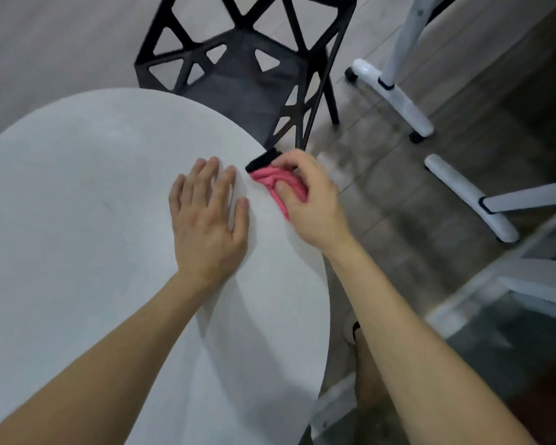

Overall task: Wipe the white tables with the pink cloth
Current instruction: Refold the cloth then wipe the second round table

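Head view is showing the left hand (207, 216) lying flat, fingers (204, 176) released, on the white worktop (77, 220) while the right hand (308, 200) is clenching the bunched pink cloth (270, 180) at the rim, likely risking a slip off the edge.

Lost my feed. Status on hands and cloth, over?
Left hand flat on table. Right hand grips cloth at table's right edge. Black chair just beyond, not blocking.
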